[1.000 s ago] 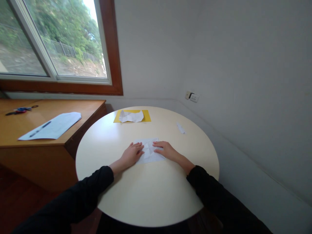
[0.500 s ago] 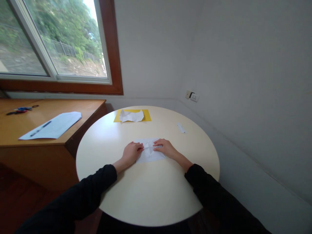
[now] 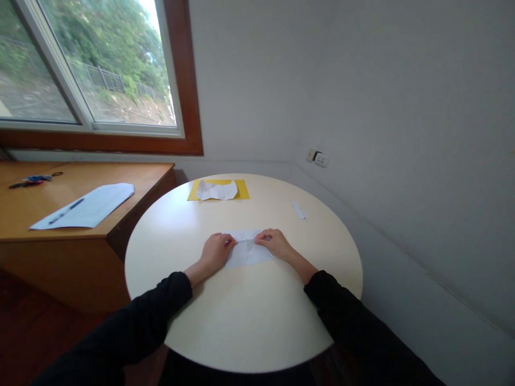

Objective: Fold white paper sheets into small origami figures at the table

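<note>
A creased white sheet of paper [image 3: 246,252] lies flat in the middle of the round cream table [image 3: 241,321]. My left hand [image 3: 215,252] rests on its left edge, fingertips curled and pinching the paper near its top. On the sheet's right side lies my right hand [image 3: 276,244], with its fingers pinching the paper's upper part too. Both sleeves are black.
At the table's far side a crumpled white paper [image 3: 217,190] lies on a yellow sheet [image 3: 241,190]. A small white scrap [image 3: 298,210] sits to the right. A wooden desk [image 3: 120,214] on the left holds a white sheet with a pen [image 3: 66,211] and scissors [image 3: 28,182].
Both hands went from lying flat on the sheet to curled fingers pinching its upper edge. The paper's far part looks drawn in slightly.
</note>
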`<state>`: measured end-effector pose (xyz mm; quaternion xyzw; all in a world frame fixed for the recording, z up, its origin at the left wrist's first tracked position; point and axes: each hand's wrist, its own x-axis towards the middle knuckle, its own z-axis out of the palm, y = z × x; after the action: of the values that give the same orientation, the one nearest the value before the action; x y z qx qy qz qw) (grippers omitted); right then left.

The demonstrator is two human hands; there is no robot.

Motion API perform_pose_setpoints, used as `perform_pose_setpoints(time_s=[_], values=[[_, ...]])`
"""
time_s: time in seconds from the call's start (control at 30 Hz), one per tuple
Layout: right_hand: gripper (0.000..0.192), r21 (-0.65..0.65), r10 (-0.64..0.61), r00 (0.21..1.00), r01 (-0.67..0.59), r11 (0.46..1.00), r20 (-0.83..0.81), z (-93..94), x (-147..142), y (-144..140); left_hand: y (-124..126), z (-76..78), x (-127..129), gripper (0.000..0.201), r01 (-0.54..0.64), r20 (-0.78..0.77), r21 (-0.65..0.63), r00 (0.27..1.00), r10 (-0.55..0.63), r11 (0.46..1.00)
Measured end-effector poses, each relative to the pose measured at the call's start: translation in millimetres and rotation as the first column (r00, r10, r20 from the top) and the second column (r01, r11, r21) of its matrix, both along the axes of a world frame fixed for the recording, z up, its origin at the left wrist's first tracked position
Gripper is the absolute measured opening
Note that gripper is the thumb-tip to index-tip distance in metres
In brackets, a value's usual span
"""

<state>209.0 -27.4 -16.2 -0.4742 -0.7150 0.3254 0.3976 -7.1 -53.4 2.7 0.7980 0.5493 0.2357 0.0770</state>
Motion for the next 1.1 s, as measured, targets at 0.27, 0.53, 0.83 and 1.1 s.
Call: perform_pose_setpoints(time_s=[0.27, 0.53, 0.83, 1.1], values=[[0.013, 0.008, -0.010, 1.000, 0.010, 1.000, 0.012, 2.8, 1.3, -1.0, 1.2, -0.5, -2.1, 0.018, 0.089, 0.056, 0.019, 0.994, -0.090, 0.996], [0.011, 0.002, -0.044, 0.999, 0.044, 0.999, 0.011, 7.4, -1.3, -4.9, -2.9, 3.7, 1.0, 0.018, 0.031, 0.087, 0.081, 0.995, -0.038, 0.996], [0.016, -0.002, -0.068, 0.996, 0.068, 0.998, -0.065, 10.0, -3.7, -4.3, -1.7, 2.0, 1.4, 0.018, 0.019, 0.258, 0.023, 0.966, -0.024, 1.000], [0.017, -0.023, -0.077, 0.992, 0.075, 0.997, -0.099, 14.8, -4.4, -6.6, -1.4, 4.0, 3.7, 0.021, 0.005, 0.364, -0.007, 0.931, -0.002, 1.000]])
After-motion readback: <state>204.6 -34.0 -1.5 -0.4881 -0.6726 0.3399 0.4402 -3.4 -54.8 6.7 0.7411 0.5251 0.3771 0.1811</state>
